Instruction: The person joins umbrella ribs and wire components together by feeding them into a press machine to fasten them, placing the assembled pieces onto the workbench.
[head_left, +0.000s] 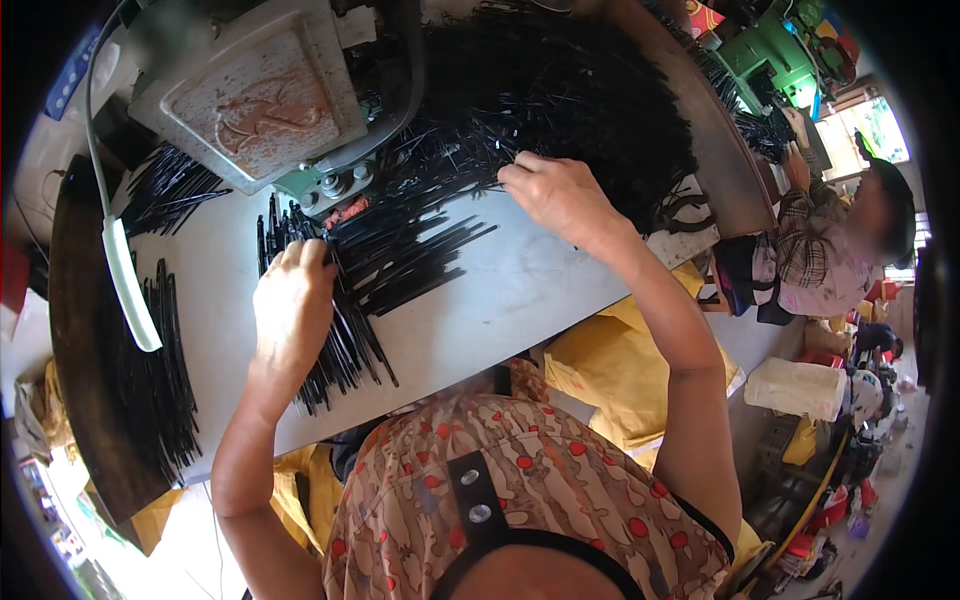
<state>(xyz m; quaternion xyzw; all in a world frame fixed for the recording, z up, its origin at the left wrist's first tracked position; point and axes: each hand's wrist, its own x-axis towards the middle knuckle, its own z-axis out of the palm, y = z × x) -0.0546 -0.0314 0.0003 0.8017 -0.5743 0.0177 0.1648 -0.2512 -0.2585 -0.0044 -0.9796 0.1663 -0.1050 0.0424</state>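
My left hand (292, 305) rests over a bunch of thin black rods (345, 335) below the machine head, its fingers curled down onto them. Their lower ends fan out toward me. Farther right, my right hand (555, 195) reaches to the near edge of a big tangled heap of black rods (560, 90). Its thumb and fingertips are pinched together, and what lies between them is too small to make out. Between my hands a loose layer of black rods (410, 255) spreads across the pale tabletop (490, 300).
A bench machine with a worn, rust-marked cover (255, 100) stands at the far left, a white lamp tube (130, 285) beside it. More rods (165, 370) lie along the left edge. Yellow cloth (615, 370) hangs in front. At right, another person (830, 250) works by a green machine (770, 60).
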